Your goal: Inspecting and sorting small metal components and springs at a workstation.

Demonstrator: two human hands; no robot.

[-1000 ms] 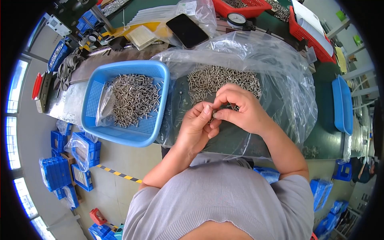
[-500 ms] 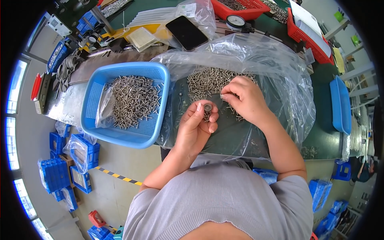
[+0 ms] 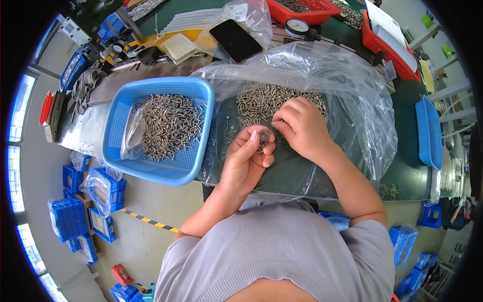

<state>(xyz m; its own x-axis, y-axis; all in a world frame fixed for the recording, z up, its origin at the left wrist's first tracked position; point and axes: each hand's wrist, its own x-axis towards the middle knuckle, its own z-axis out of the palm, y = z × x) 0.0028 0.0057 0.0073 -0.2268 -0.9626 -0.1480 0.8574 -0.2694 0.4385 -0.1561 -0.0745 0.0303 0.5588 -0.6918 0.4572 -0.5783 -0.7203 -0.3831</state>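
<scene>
My left hand (image 3: 248, 153) is closed round a small dark metal ring (image 3: 263, 136), its round opening facing up between thumb and fingers. Some small metal pins show under the ring in the same hand. Close to its right, my right hand (image 3: 301, 126) has thumb and fingertips pinched together; whatever sits in the pinch is too small to make out. Beyond both hands lies a heap of small metal pins (image 3: 264, 100) on a clear plastic sheet (image 3: 347, 100). To the left, a blue basket (image 3: 193, 166) holds many more pins (image 3: 171, 126) and a crumpled clear bag (image 3: 133, 133).
A black phone (image 3: 235, 40) lies at the back, beside a dial gauge (image 3: 297, 27). Red baskets (image 3: 387, 50) stand along the far side. At the right edge is a blue tray (image 3: 428, 132). Blue crates (image 3: 68, 219) are stacked on the floor at left.
My right hand has moved left, bringing its pinched fingertips closer to the ring. My left hand has barely shifted and still holds the ring.
</scene>
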